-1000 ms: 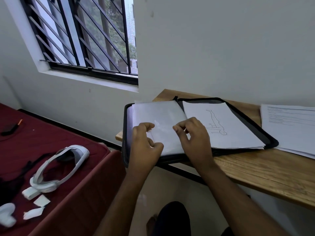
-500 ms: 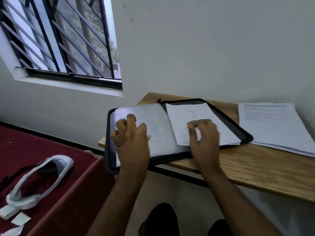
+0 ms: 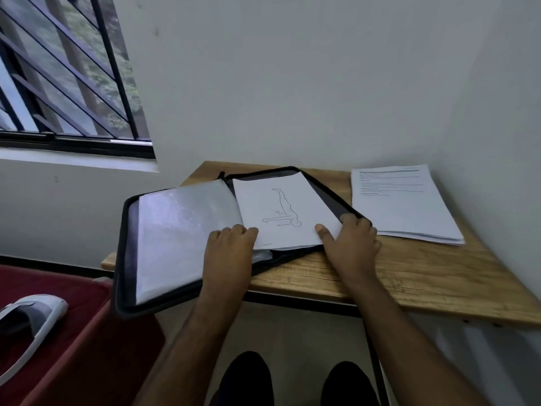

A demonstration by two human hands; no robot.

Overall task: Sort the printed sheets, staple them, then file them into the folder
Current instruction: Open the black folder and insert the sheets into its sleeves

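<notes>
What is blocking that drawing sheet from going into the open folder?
Nothing visible. The drawing sheet already lies on the open folder, on its right half, with the left hand and right hand at its near corners.
</notes>
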